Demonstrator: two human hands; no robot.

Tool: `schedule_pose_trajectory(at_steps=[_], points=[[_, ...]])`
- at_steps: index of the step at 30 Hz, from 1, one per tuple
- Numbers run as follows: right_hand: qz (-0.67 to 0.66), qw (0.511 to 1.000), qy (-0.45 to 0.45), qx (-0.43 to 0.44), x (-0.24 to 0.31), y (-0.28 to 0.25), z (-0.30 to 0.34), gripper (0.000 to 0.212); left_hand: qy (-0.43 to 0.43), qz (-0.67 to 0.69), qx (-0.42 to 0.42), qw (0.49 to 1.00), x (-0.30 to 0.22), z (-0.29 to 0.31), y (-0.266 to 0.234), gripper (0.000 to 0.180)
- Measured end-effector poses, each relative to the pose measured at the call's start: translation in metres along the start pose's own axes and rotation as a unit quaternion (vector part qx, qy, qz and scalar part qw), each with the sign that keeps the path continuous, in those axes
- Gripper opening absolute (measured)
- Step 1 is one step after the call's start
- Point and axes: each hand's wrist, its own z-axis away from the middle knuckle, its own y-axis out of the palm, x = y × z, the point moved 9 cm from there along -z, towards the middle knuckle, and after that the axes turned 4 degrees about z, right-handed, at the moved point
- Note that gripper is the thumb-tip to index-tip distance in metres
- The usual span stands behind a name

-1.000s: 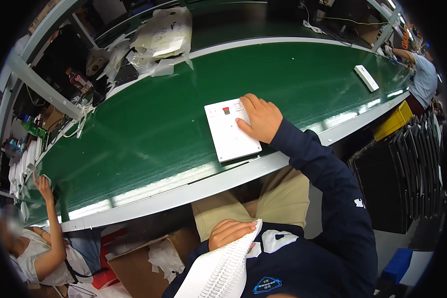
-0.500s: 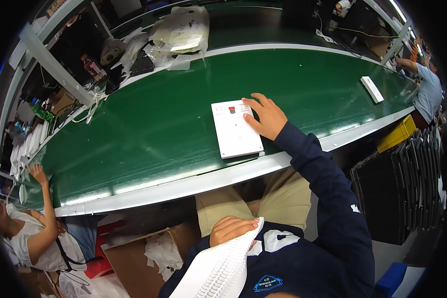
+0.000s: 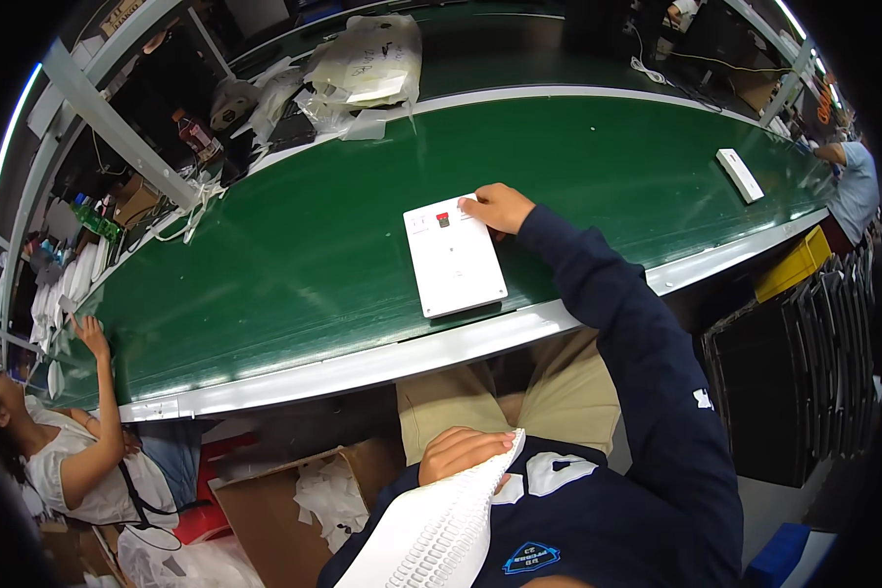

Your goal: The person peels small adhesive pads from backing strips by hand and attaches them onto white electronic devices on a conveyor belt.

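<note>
A flat white rectangular panel (image 3: 456, 269) lies on the green belt near its front edge. It has a small red and dark patch near the far end and small screws at its corners. My right hand (image 3: 500, 209) grips the panel's far right edge, thumb on top, other fingers curled down beside it and partly hidden. Close to my body, my left hand (image 3: 465, 453) is closed on the top edge of a white sheet (image 3: 426, 529). Rows of small rounded shapes cover part of that sheet, which hangs bent toward my lap.
The green belt (image 3: 294, 265) has a pale metal front rail (image 3: 363, 367). A slim white box (image 3: 740, 176) lies farther right on it. Plastic-wrapped goods (image 3: 367, 64) stand behind. A co-worker's hand (image 3: 92, 336) is at the left. Below are a carton (image 3: 274, 519) and black stacked sheets (image 3: 794, 363).
My right hand has gone from spread fingers over the panel to a grip on its far right edge. The panel has shifted slightly left. My left hand stays on the sheet.
</note>
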Motion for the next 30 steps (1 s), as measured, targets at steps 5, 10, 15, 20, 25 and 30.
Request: schedule_pose_trajectory(at_steps=[5, 10, 15, 20, 25, 30], points=[[-0.163, 0.986, -0.008, 0.019, -0.002, 0.013, -0.014, 0.037, 0.0, -0.006, 0.004, 1.0, -0.002, -0.002, -0.002, 0.037], [-0.281, 0.959, -0.004, -0.023, -0.019, -0.022, -0.007, 0.029, -0.011, -0.016, 0.005, 1.0, 0.002, -0.001, -0.002, 0.037], [-0.276, 0.96, -0.044, -0.034, -0.039, -0.099, -0.003, 0.019, -0.011, -0.02, -0.004, 1.0, -0.004, 0.0, 0.0, 0.034], [-0.135, 0.99, 0.026, -0.032, -0.104, -0.143, 0.011, 0.024, 0.034, -0.025, -0.062, 0.997, 0.004, -0.002, 0.0, 0.035], [0.238, 0.945, -0.097, -0.204, -0.101, -0.153, 0.038, 0.035, 0.034, -0.045, -0.108, 0.993, 0.008, 0.006, -0.007, 0.039], [0.064, 0.947, -0.313, -0.028, 0.03, -0.066, 0.132, 0.028, -0.02, -0.087, -0.106, 0.99, 0.011, 0.006, -0.008, 0.046]])
